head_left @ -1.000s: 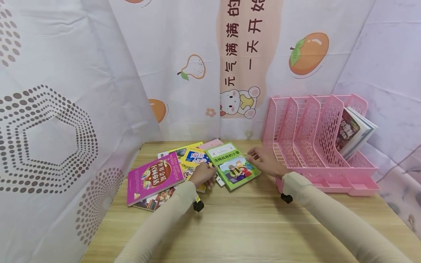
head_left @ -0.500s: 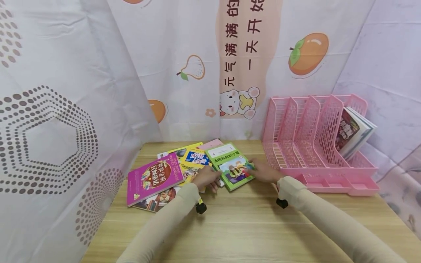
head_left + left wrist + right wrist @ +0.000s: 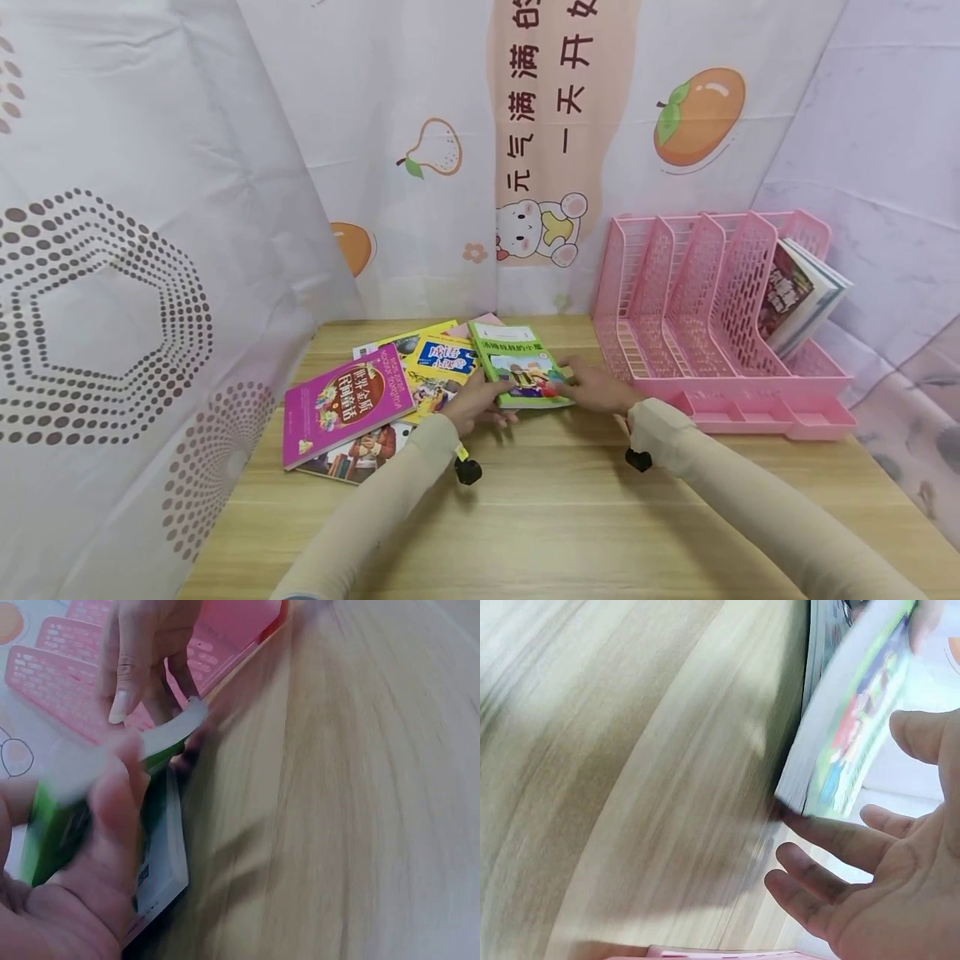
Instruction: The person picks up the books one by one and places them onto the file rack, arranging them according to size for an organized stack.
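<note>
A green picture book (image 3: 521,367) lies tilted at the right end of a loose pile of books. My left hand (image 3: 477,402) pinches its near left edge, thumb on the cover; in the left wrist view the book's page edge (image 3: 176,727) is bent and raised. My right hand (image 3: 596,385) is at the book's right corner. In the right wrist view one fingertip touches that corner from below, while the thumb (image 3: 919,735) stays off the cover. Beneath the green book, another book (image 3: 161,855) shows its white page edge.
Left of my hands lie a purple book (image 3: 348,406), a yellow book (image 3: 442,367) and a book with a painted cover (image 3: 363,454). A pink desktop file rack (image 3: 720,387) stands at the right, with books (image 3: 802,296) leaning in its right slot. Curtains hang behind the wooden table (image 3: 540,517).
The green book has turned and its near edge has come up. My left thumb has moved onto its cover. My right hand has come in to its right corner.
</note>
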Demonstrator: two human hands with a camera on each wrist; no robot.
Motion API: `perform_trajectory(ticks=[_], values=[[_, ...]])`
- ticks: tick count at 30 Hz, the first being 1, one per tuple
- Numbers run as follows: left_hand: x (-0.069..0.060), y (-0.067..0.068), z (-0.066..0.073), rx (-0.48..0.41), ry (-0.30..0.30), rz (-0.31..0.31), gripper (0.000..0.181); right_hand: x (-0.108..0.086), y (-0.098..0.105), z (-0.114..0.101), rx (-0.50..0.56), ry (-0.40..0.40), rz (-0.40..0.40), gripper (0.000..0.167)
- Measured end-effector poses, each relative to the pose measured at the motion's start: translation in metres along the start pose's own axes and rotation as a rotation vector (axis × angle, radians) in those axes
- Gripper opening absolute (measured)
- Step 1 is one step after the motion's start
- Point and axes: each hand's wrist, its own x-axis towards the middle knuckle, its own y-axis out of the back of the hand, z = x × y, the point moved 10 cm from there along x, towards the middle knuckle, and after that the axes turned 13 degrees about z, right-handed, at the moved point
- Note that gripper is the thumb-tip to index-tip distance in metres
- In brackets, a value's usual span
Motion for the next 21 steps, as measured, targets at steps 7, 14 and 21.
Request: perform_trajectory(ticks=[7, 14, 21], values=[[0.004, 0.008, -0.004, -0.183, 0.001, 0.037, 0.057, 0.005, 0.006, 0.002, 0.002, -0.005, 0.091, 0.05], [0.003, 0.008, 0.009, -0.165, -0.094, -0.02, 0.064, 0.011, 0.024, 0.007, 0.143, -0.075, 0.147, 0.062], [-0.004, -0.001, 0.014, -0.134, -0.105, -0.09, 0.069, 0.005, 0.016, 0.011, 0.515, -0.206, -0.078, 0.058]])
